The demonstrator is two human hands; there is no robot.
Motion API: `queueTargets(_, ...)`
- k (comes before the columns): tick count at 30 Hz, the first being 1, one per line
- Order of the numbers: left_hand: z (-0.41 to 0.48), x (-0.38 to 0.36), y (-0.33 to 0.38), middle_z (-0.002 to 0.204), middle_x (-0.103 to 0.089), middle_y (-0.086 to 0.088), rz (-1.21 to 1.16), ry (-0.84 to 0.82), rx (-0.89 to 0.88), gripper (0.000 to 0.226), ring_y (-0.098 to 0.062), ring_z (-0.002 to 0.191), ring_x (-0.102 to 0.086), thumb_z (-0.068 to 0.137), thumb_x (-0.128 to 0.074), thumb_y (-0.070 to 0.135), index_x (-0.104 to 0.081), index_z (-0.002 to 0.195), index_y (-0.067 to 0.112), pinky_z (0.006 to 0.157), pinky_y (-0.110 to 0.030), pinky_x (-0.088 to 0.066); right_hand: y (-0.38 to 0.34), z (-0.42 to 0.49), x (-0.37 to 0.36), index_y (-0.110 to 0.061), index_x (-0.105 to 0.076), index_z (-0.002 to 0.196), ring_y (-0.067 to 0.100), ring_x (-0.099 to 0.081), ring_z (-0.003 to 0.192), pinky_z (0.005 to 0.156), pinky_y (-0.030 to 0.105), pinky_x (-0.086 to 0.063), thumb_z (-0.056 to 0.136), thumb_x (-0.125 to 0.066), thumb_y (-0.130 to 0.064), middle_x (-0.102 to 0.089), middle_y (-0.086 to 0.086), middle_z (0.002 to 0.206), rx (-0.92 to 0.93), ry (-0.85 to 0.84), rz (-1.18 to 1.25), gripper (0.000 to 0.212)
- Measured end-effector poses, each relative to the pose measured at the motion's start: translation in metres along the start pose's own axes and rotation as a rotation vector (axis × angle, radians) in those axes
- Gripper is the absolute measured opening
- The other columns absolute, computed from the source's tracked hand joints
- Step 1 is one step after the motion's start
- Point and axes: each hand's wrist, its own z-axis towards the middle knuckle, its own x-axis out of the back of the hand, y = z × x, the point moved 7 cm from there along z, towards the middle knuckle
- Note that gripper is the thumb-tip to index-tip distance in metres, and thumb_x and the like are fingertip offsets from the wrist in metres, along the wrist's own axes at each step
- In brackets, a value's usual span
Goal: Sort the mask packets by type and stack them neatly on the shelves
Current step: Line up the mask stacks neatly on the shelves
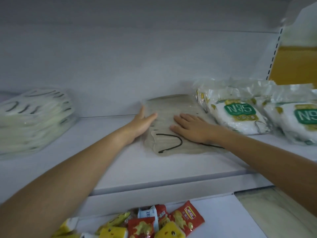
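A clear packet of beige masks with black ear loops (171, 141) lies flat in the middle of the white shelf (120, 169). My left hand (143, 123) rests against the packet's left edge, thumb on top and fingers along its side. Flat on top of the packet lies my right hand (190, 127), fingers straight. A stack of white masks with black loops (34, 117) sits at the shelf's left. White N95 packets with green labels (240, 115) lie to the right, with another stack (301, 121) at the far right.
Below the shelf's front lip, red and yellow snack packets (154, 224) lie on a lower shelf. A slotted shelf upright (274, 54) and a yellow panel (295, 64) stand at the right. The shelf's back wall rises just behind the masks.
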Motion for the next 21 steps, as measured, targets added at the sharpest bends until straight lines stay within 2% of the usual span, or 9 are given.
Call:
queueTargets(2, -0.002, -0.001, 0.0, 0.158, -0.01, 0.001, 0.037, -0.026, 0.023, 0.078, -0.014, 0.144, -0.016, 0.095, -0.049, 0.042, 0.0, 0.151, 0.019, 0.118, -0.032, -0.015, -0.002, -0.005, 0.0, -0.024, -0.005, 0.151, 0.017, 0.003, 0.146, 0.118, 0.042, -0.002, 0.094, -0.016, -0.06, 0.0, 0.003, 0.159, -0.003, 0.0, 0.006, 0.069)
queueTargets(5, -0.006, -0.005, -0.001, 0.158, -0.012, -0.003, 0.112, -0.058, 0.049, 0.095, -0.019, 0.144, -0.018, 0.082, -0.056, 0.058, 0.0, 0.151, 0.025, 0.118, -0.037, -0.017, -0.004, -0.012, -0.001, -0.023, -0.003, 0.151, 0.018, 0.002, 0.146, 0.118, 0.043, -0.003, 0.094, -0.016, -0.061, 0.001, 0.003, 0.159, -0.016, -0.072, -0.01, 0.069)
queueTargets(8, -0.013, -0.011, 0.001, 0.158, -0.004, -0.01, 0.289, -0.066, 0.046, 0.083, -0.021, 0.145, -0.01, 0.093, -0.048, 0.046, 0.005, 0.151, 0.02, 0.117, -0.031, -0.011, -0.005, -0.01, 0.003, -0.024, 0.0, 0.151, 0.018, 0.005, 0.146, 0.118, 0.042, -0.001, 0.093, -0.018, -0.061, 0.003, 0.003, 0.159, -0.026, -0.03, 0.016, 0.071)
queueTargets(11, -0.017, -0.016, 0.003, 0.157, -0.002, -0.014, 0.383, -0.065, 0.023, 0.082, -0.022, 0.146, -0.006, 0.094, -0.047, 0.044, 0.008, 0.15, 0.018, 0.114, -0.027, -0.008, -0.008, -0.013, -0.001, -0.023, -0.002, 0.151, 0.018, 0.004, 0.146, 0.118, 0.042, -0.001, 0.093, -0.018, -0.062, 0.002, 0.003, 0.159, -0.034, -0.055, 0.013, 0.072)
queueTargets(14, -0.022, -0.018, 0.007, 0.157, -0.006, -0.015, 0.432, -0.069, 0.018, 0.083, -0.024, 0.145, -0.009, 0.094, -0.047, 0.045, 0.007, 0.151, 0.018, 0.115, -0.029, -0.009, -0.008, -0.022, -0.001, -0.024, 0.0, 0.151, 0.02, 0.005, 0.146, 0.117, 0.04, 0.001, 0.093, -0.017, -0.061, 0.004, 0.004, 0.159, -0.026, -0.066, 0.015, 0.07)
queueTargets(18, -0.019, -0.008, 0.012, 0.154, -0.017, -0.018, 0.464, -0.002, -0.013, 0.079, -0.031, 0.142, -0.018, 0.092, -0.048, 0.047, -0.006, 0.151, 0.017, 0.117, -0.038, -0.017, -0.004, -0.029, -0.001, -0.024, -0.001, 0.151, 0.02, 0.004, 0.146, 0.118, 0.041, 0.0, 0.093, -0.016, -0.062, 0.003, 0.004, 0.159, -0.026, -0.079, 0.001, 0.071)
queueTargets(21, -0.021, -0.007, 0.014, 0.153, -0.021, -0.018, 0.473, -0.005, -0.001, 0.087, -0.031, 0.141, -0.019, 0.083, -0.047, 0.06, -0.011, 0.15, 0.017, 0.116, -0.041, -0.018, -0.002, -0.029, 0.002, -0.024, 0.001, 0.15, 0.02, 0.006, 0.146, 0.118, 0.04, 0.002, 0.092, -0.017, -0.063, 0.005, 0.003, 0.159, -0.038, -0.072, 0.038, 0.072)
